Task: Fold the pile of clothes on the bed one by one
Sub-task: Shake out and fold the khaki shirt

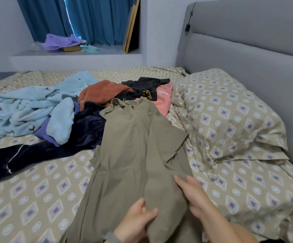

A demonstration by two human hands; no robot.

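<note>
Head view: olive shirt (138, 155) lies lengthwise on the bed (37, 199), collar end resting on the clothes pile (96, 109), hem toward the person. Right side panel looks already folded over the middle. Left hand (135, 223) pinches the panel edge near the hem, thumb on top; right hand (193, 195) lies flat on the cloth just beside it, fingers straight, holding nothing. Risks: collar sits on the dark and rust clothes, so a pull toward the hem could drag those along or skew the fold; thin fabric may slip and creases get locked in. Hidden: hem and both wrists cut off at frame bottom, left sleeve not clearly visible, hands slightly blurred.
</note>
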